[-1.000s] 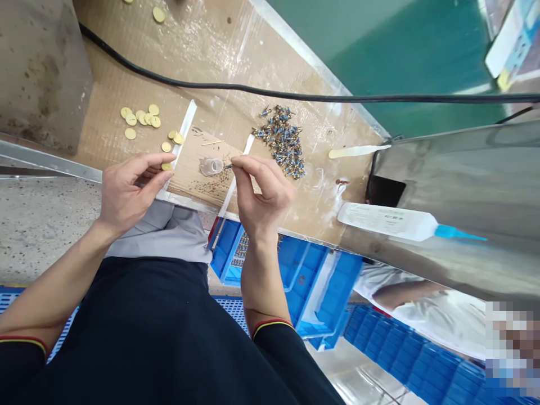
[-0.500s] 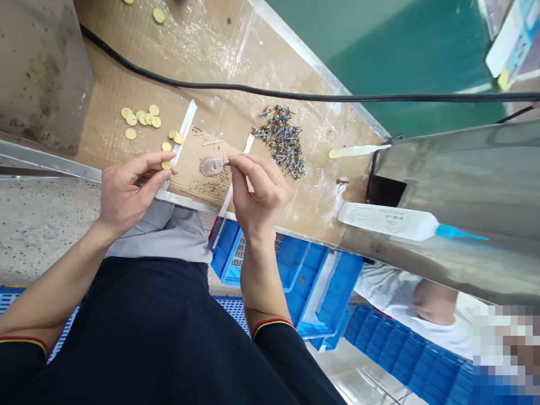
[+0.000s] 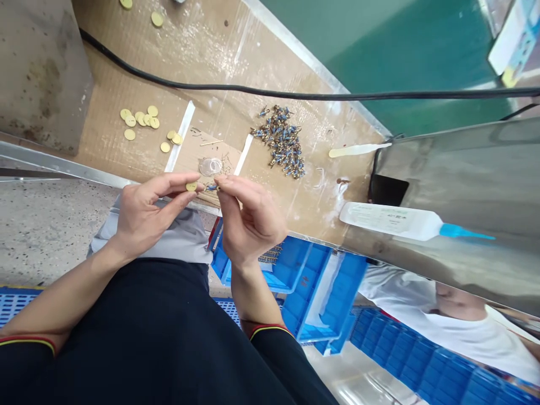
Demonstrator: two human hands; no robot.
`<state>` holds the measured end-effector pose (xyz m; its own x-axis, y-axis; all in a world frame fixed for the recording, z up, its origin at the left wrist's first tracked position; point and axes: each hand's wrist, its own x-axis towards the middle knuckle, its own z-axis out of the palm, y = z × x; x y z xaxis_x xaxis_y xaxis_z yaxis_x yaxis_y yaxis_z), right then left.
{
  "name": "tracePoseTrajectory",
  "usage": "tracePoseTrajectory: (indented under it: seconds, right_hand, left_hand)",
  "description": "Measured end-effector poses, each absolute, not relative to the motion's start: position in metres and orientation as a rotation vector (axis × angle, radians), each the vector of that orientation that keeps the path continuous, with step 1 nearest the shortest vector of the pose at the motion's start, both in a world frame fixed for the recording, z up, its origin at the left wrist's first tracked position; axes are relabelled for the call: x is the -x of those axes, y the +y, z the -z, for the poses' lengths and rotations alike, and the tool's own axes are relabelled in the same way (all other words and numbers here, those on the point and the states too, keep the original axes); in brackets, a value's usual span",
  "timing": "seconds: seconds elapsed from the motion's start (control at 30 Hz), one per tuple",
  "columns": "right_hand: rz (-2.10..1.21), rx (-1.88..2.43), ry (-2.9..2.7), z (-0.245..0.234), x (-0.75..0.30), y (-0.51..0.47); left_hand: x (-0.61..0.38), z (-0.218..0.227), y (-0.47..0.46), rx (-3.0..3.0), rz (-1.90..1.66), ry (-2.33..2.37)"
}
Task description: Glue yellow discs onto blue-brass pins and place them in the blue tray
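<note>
A round yellow disc [image 3: 191,186] is pinched between the thumb and forefinger of my left hand [image 3: 147,211]. My right hand [image 3: 252,218] pinches a small blue-and-brass part [image 3: 211,187] with a ring-like end, pointing it at the disc. Whether the two pieces touch I cannot tell. Just beyond my fingertips sits a small clear plastic cup [image 3: 210,166] on a brown cardboard piece [image 3: 202,147]. A heap of similar blue-and-brass parts [image 3: 282,140] lies to the right of it. Several loose yellow discs [image 3: 141,118] lie to the left.
A black cable [image 3: 253,89] crosses the table. Right of the heap are a pale spatula-like stick [image 3: 358,150] and a white squeeze bottle [image 3: 392,221] with a blue nozzle. Blue bins [image 3: 324,298] stand below the table edge. Another person in a white shirt [image 3: 422,304] is at lower right.
My right hand has drawn the blue-and-brass part away from the clear cup, toward me and left. My left hand has moved right with its disc, so both pieces are now close together.
</note>
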<state>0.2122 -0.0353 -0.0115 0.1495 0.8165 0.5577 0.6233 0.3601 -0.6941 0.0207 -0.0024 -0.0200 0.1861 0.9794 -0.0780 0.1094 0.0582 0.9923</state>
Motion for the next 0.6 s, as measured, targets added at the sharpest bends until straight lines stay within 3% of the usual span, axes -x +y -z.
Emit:
tracePoseTrajectory:
  seconds: [0.6]
  right_hand:
    - [-0.382, 1.388, -1.387, 0.010, -0.220, -0.040]
  left_hand:
    - [-0.016, 0.012, 0.006, -1.159, -0.861, 1.064]
